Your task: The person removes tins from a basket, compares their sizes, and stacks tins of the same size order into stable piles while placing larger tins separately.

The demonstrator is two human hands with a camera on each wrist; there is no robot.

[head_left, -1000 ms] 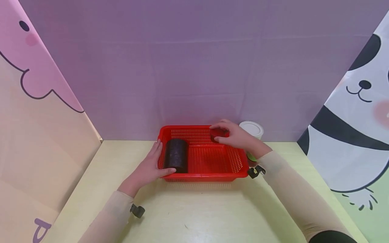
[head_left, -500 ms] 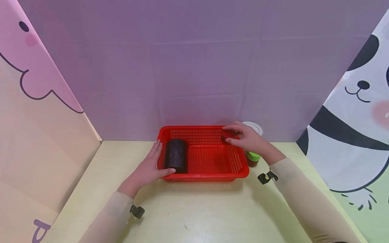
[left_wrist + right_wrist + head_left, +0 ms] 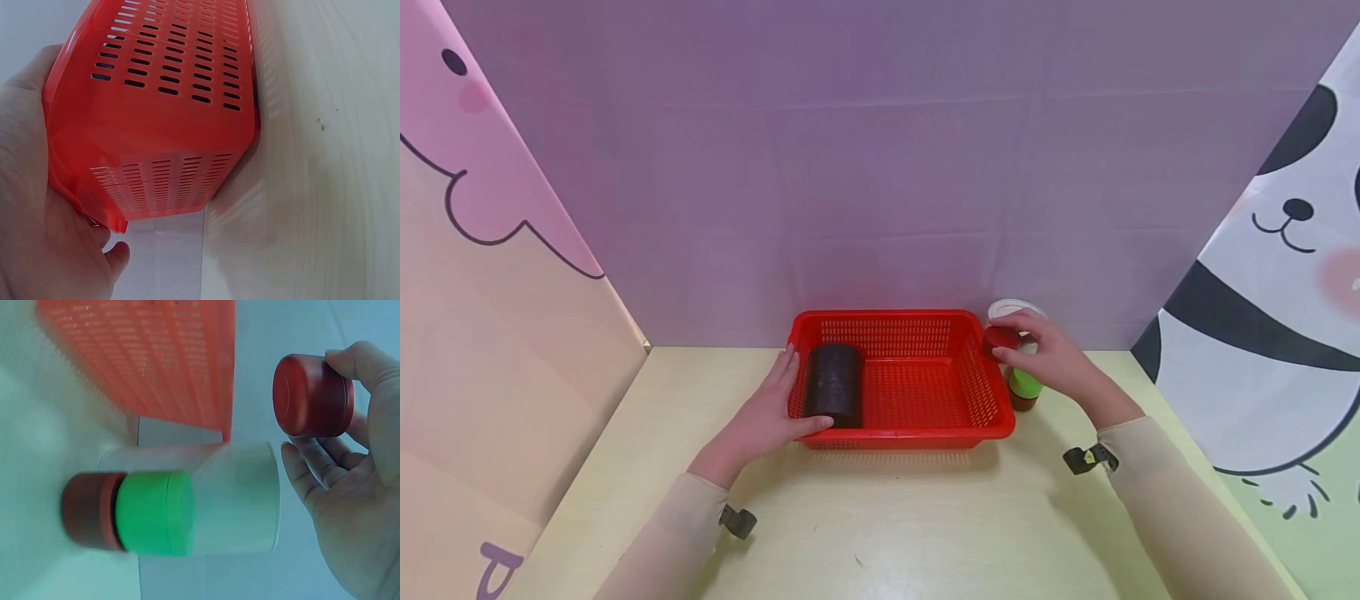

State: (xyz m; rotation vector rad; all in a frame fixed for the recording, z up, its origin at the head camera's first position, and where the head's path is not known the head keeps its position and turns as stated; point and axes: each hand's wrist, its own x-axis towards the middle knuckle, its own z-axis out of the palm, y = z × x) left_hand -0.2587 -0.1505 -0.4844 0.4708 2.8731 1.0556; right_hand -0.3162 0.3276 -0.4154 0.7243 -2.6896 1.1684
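Note:
My right hand point(image 3: 1051, 358) pinches a small round red jar point(image 3: 309, 397) between thumb and fingers, just past the basket's right rim. In the right wrist view, the jar is raised above a green round jar point(image 3: 156, 512) stacked on a dark red jar point(image 3: 87, 509). Behind that stack stands a taller white canister point(image 3: 240, 500), partly hidden by my hand in the head view. My left hand point(image 3: 765, 417) holds the left end of the red plastic basket point(image 3: 902, 433), thumb over the front rim and fingers along the left rim. Inside the basket's left side lies a dark cylinder point(image 3: 834, 387).
The basket sits on a pale wooden table point(image 3: 887, 517), near the purple backdrop point(image 3: 880, 183). Decorated panels rise on both sides, with a panda point(image 3: 1285, 333) on the right one. The jar stack and the canister stand close to the basket's right end.
The right hand has moved right with the red jar, from over the basket to beyond its right rim. The green jar has come into fuller view. Left hand and basket stay put.

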